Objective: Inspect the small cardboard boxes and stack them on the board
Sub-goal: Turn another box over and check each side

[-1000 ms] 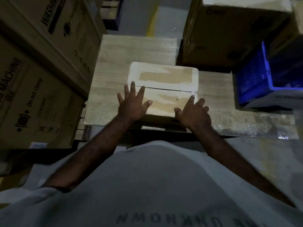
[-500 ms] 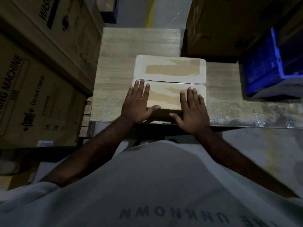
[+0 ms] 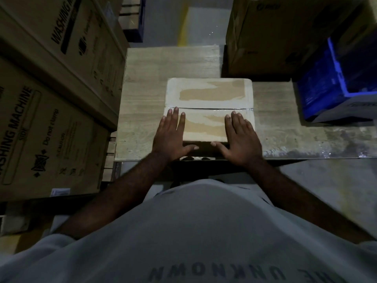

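A small cardboard box (image 3: 210, 94) with torn white paper on its closed top flaps sits on the pale wooden board (image 3: 146, 99), near the board's front edge. My left hand (image 3: 170, 137) lies flat on the near left corner of the box, fingers together on top, thumb along the front face. My right hand (image 3: 239, 138) mirrors it on the near right corner. Both palms press on the box; neither hand lifts it.
Tall washing-machine cartons (image 3: 51, 111) wall off the left side. A big brown carton (image 3: 285, 35) stands on the board at the back right, and a blue crate (image 3: 334, 86) is at the right. Concrete floor (image 3: 326, 180) lies in front of the board.
My hands have gone from spread fingers on the box's near flap to flat, closed fingers at its two near corners. The box looks a bit farther onto the board.
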`<state>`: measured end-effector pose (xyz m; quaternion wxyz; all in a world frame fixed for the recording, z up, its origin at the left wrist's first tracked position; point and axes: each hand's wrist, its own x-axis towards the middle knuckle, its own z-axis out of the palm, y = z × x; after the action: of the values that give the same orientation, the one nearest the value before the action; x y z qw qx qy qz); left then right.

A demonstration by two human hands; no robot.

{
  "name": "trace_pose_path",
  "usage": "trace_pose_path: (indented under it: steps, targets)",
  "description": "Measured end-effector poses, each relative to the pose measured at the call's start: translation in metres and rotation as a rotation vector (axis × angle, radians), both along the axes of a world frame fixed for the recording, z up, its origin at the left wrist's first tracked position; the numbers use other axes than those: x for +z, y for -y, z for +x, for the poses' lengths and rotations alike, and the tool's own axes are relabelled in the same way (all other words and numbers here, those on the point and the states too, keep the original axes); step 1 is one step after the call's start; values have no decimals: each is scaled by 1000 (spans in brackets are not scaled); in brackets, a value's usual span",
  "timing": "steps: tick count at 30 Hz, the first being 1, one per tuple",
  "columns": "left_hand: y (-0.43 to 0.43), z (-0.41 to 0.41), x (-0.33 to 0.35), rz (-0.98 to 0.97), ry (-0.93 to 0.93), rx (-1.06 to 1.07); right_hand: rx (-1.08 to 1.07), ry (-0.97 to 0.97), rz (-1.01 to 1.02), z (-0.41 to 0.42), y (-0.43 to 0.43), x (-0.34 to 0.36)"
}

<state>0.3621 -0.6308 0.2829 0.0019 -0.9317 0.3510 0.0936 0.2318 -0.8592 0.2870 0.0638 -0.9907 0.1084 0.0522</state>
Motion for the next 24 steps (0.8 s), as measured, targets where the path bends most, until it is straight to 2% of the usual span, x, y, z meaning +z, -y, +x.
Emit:
trace_pose_path:
  steps: [24]
  targets:
    - [6, 0, -1, 27, -14, 20, -28, -34, 21, 16, 9, 9]
